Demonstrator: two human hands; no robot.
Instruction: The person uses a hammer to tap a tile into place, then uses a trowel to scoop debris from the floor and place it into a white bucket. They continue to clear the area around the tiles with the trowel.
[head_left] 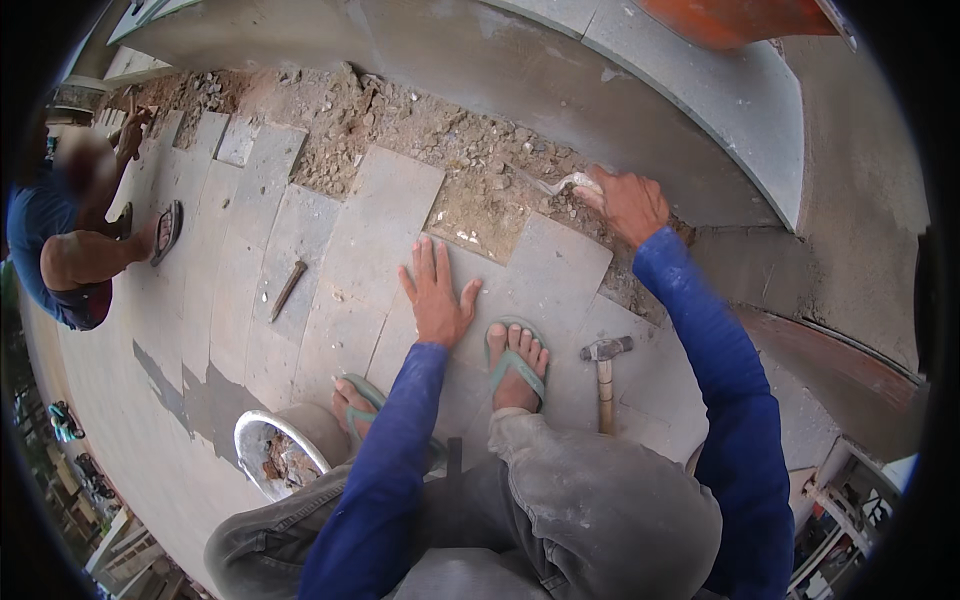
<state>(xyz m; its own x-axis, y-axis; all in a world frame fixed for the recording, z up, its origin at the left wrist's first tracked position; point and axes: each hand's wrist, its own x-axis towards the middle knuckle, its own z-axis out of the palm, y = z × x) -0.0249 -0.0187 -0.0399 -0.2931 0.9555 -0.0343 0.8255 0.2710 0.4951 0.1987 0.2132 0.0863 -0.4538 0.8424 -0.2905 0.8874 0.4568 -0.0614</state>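
Along the foot of the low grey wall point(630, 110), a strip of broken rubble point(400, 125) lies uncovered beside the pale paving slabs point(385, 200). Over it, the right hand point(635, 205) is closed around the pale handle of a small tool point(556, 187); its thin front end points left, and whether it touches the stones I cannot tell. The left hand point(438, 305) grips nothing: it lies palm down on the paving, fingers spread, fingertips near the edge of a sandy gap point(478, 222) between 2 slabs. Right of the feet lies 1 hammer point(605, 375) with a wooden handle. Near the left foot, a pale bucket point(318, 425) holds brown debris, and beyond it a short rod point(288, 290) lies on the slabs. Farther left, 1 co-worker point(40, 230) in a blue shirt crouches.
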